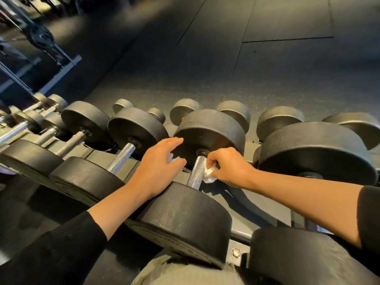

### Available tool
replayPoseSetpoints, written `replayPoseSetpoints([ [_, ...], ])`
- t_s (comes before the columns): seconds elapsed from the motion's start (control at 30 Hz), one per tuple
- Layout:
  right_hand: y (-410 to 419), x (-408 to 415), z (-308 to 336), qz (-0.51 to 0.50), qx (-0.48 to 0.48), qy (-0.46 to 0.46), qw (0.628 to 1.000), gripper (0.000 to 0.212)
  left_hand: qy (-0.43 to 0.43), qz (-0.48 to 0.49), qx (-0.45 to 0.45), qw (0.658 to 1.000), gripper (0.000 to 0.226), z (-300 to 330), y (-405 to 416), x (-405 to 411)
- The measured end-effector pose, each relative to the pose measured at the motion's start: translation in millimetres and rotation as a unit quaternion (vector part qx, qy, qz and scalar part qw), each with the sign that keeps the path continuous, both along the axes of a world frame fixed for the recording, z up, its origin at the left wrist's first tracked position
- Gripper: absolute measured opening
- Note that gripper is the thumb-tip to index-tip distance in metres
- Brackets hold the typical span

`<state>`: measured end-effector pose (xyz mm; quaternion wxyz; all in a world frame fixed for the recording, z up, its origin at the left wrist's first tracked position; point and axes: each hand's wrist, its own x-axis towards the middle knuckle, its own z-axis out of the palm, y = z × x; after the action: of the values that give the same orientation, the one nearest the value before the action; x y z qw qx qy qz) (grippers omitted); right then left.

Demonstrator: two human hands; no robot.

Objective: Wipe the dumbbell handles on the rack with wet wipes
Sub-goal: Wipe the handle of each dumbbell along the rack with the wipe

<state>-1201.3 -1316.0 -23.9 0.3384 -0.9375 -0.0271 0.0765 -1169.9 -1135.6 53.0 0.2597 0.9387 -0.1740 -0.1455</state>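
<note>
Knurled steel shows between my two hands: the dumbbell handle [196,171] runs from the near rubber head [183,221] under my left wrist up to the far head [211,132] ahead of my fingers. My right hand [228,167] pinches a crumpled white wet wipe [209,173], fingers curled round it, and presses it against the right side of that handle. My left hand [158,163] rests on the near head just left of the handle, fingers loosely bent, with a second scrap of wipe [171,158] tucked under them; I cannot tell how firmly it is held. Black sleeves cover both forearms to mid-arm. Left of my left hand sits the neighbouring dumbbell [121,159] with its bare shiny handle, and more dumbbells line the rack [236,246] to either side. Beyond my fingertips lies the dark rubber floor [226,58].
</note>
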Motion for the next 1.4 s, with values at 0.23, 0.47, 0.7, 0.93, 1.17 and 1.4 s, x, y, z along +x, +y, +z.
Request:
replayPoseSetpoints([
  [0.23, 9, -5, 0, -0.026, 0.081, 0.008, 0.996, 0.014, 0.011, 0.001, 0.002, 1.0, 0.052, 0, -2, 1],
  [0.47, 16, -10, 7, -0.005, 0.17, 0.073, 0.983, 0.01, 0.008, -0.005, 0.011, 1.0, 0.05, 1, -1, 3],
  [0.7, 24, -17, 22, 0.069, 0.28, 0.134, 0.948, 0.003, -0.001, -0.001, 0.002, 1.0, 0.05, -1, 1, 4],
  [0.93, 20, -5, 22, -0.063, 0.212, 0.019, 0.975, 0.012, -0.015, -0.011, -0.001, 1.0, 0.051, -1, 0, 4],
  [1.17, 12, -2, 33, 0.044, 0.174, 0.078, 0.981, 0.009, -0.048, -0.06, -0.008, 0.997, 0.052, -3, 1, 6],
  [1.4, -45, -6, 81, -0.033, 0.105, 0.037, 0.993, 0.009, -0.062, -0.275, -0.041, 0.958, 0.048, -3, -37, 24],
])
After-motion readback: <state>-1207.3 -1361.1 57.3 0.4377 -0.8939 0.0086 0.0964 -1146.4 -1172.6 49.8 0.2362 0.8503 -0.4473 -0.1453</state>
